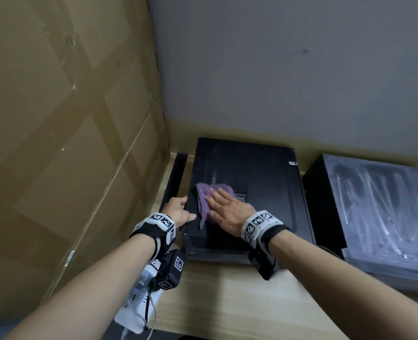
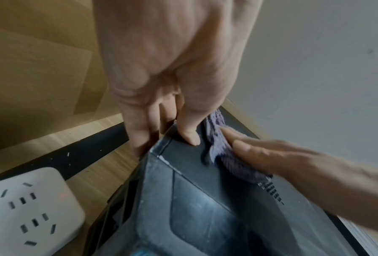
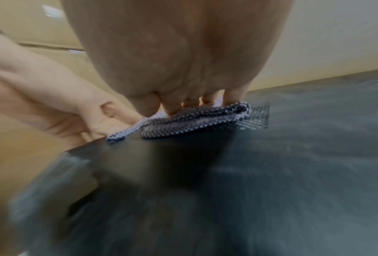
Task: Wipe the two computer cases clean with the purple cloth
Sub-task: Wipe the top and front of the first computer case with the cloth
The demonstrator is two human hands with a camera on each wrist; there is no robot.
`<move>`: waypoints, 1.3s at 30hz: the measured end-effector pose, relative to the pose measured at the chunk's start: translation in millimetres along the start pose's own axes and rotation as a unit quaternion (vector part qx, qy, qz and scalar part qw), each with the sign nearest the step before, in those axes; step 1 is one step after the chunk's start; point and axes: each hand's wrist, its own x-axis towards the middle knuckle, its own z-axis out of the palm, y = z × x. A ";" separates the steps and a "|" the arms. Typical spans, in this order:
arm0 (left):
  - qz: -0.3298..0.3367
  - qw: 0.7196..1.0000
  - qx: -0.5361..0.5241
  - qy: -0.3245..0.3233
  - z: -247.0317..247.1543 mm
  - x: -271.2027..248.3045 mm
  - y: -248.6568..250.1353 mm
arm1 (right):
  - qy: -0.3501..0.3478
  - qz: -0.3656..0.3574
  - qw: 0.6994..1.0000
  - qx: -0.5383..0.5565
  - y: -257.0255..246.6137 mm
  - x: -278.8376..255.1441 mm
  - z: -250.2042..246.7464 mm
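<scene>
Two computer cases lie flat on a wooden table point(image 1: 227, 303). The black left case point(image 1: 257, 173) carries the crumpled purple cloth point(image 1: 203, 200) near its front left, beside a vent grille point(image 1: 242, 192). My right hand point(image 1: 223, 204) lies flat with straight fingers pressing on the cloth point(image 3: 194, 119). My left hand point(image 1: 179, 212) grips the case's left edge, thumb on the lid and fingers down the side point(image 2: 166, 143). The right case point(image 1: 379, 212) is grey with dust and streaked with wipe marks.
Stacked cardboard boxes point(image 1: 68, 119) wall off the left side and a grey wall point(image 1: 276, 69) stands close behind. A white power strip point(image 1: 139, 298) with a cable lies at the table's front left edge. A narrow black bar point(image 1: 176, 177) lies between boxes and left case.
</scene>
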 end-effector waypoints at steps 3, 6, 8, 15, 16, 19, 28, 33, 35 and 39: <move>0.013 1.000 0.002 -0.005 -0.1 -0.4 -4.3 | 0.002 0.035 0.999 0.012 16.2 35.8 -16.0; 0.023 1.000 -0.002 -0.004 -0.4 -11.3 0.6 | 0.000 0.060 0.998 0.024 40.2 69.2 -28.4; 0.022 1.000 0.003 0.004 -0.1 -19.1 5.4 | -0.001 0.074 0.997 0.030 48.8 82.4 -32.9; 0.013 0.999 -0.041 -0.029 -3.5 -38.7 22.0 | 0.009 0.043 0.998 0.037 19.9 51.3 -32.3; 0.002 0.997 -0.061 -0.043 -5.7 -42.9 24.4 | 0.014 0.028 0.999 0.032 12.9 44.5 -27.2; -0.057 0.989 -0.120 -0.068 -13.2 -62.5 30.4 | 0.030 -0.003 0.999 0.022 -2.4 24.2 -8.9; -0.055 0.996 -0.064 0.021 11.8 -94.1 48.8 | 0.087 -0.069 0.993 0.048 -26.9 -56.1 32.1; 0.044 0.971 0.231 0.036 28.9 -112.9 41.8 | 0.201 -0.056 0.977 0.045 6.3 -92.1 54.6; 0.113 0.925 0.363 -0.003 37.7 -121.9 37.6 | 0.227 -0.028 0.972 0.046 31.2 -107.6 63.4; 0.119 0.834 0.534 -0.074 54.0 -134.4 32.3 | 0.263 0.044 0.962 0.063 78.1 -140.7 76.5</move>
